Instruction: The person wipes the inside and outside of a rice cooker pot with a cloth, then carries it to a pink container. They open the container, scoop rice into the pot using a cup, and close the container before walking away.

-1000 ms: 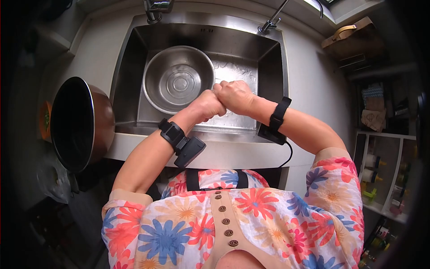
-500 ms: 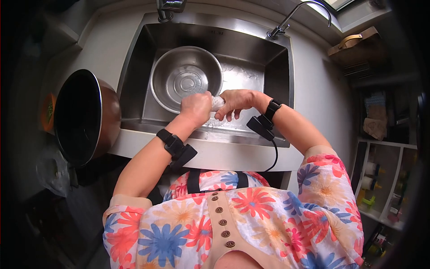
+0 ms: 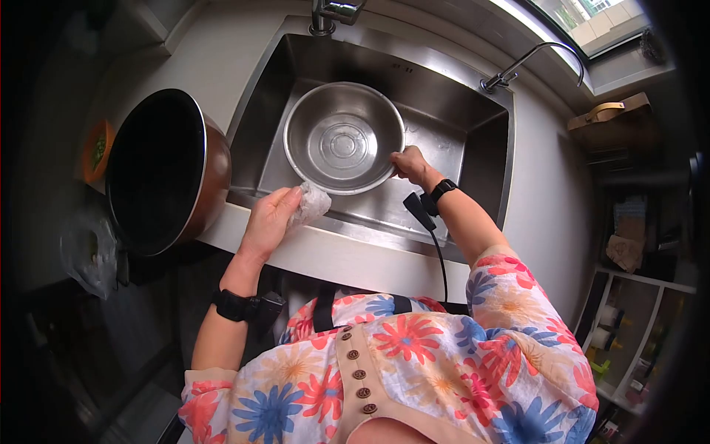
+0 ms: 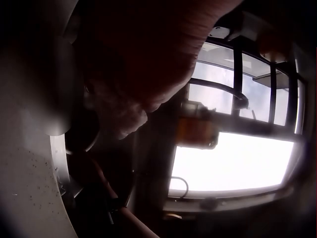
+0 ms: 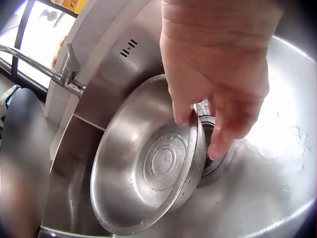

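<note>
A round stainless steel basin [image 3: 373, 122] stands in the sink, and in the right wrist view its inside [image 5: 121, 153] is bare with water drops. My right hand [image 3: 414, 166] pinches the basin's near right rim, thumb inside and fingers outside; the same hand [image 5: 218, 74] fills the top of the right wrist view. At the sink's front edge, my left hand [image 3: 268, 223] holds a wet-looking, whitish, crumpled translucent wad [image 3: 312, 204]. The left wrist view shows that hand [image 4: 143, 59] dark against the window, with the wad [image 4: 126, 119] at its fingers.
A large brown pot [image 3: 211, 177] with a dark inside leans at the left of the sink. Behind it sits an orange bowl [image 3: 95, 166] with something green. Two faucets rise at the back, one a thin curved spout [image 3: 543, 50]. A drain [image 5: 213, 166] shows beside the basin.
My hands, earlier together over the sink around the wad, have parted. The left carried the wad left to the front edge; the right moved to the basin rim. The head view has shifted.
</note>
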{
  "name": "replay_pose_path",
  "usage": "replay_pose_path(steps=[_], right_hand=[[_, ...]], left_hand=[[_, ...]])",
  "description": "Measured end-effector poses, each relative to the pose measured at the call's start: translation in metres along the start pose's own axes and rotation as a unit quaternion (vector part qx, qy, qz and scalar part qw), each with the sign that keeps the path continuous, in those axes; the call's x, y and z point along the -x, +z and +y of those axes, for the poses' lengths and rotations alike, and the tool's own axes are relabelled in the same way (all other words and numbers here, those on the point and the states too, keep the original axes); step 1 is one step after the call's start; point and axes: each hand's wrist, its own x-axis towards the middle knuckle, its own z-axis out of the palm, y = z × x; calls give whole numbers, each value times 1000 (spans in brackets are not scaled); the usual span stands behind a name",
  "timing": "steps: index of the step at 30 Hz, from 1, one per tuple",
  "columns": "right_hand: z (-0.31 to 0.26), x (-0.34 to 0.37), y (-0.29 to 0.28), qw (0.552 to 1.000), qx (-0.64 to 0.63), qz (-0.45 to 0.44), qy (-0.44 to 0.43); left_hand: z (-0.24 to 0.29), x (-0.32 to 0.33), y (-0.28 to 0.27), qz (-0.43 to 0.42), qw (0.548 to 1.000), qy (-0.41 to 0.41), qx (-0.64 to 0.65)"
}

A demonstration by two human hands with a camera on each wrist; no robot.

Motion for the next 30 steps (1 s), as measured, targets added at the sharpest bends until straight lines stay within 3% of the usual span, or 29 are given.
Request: replay_pose_path(steps=[3,6,8,11,15,21,23,24,26,27,29,30], right_hand=[[-16,27,-12,997,-34,71,9],[-13,57,-58,996,-42,76,10],[-14,88,-71,990,-63,126,29],[-1,119,-96,981,-106,155,45],[36,119,-111,973,-124,181,76],[70,105,-130,957,-110,214,164],[68,105,-129,972,75,169,145],[63,107,-124,973,74,167,144],[37,116,-110,897,303,289,142],[8,132,-94,861,401,304,69],[-14,138,-71,935,218,272,-59],[-48,160,-42,974,120,175,-84]], left_hand=[[5,16,-11,12,997,-25,73],[2,22,-19,-4,988,-31,148],[-11,26,-38,-54,983,-24,175],[-16,31,-46,-63,970,-42,232],[-3,36,-44,-1,959,-71,274],[-3,18,-37,-61,962,-57,260],[-3,13,-34,-75,958,-65,269],[-1,11,-31,-72,959,-54,269],[-4,3,-27,-76,962,-34,259],[-3,0,-26,-66,964,-33,256],[3,-1,-22,-71,963,-36,257],[6,-1,-17,-59,964,-37,256]])
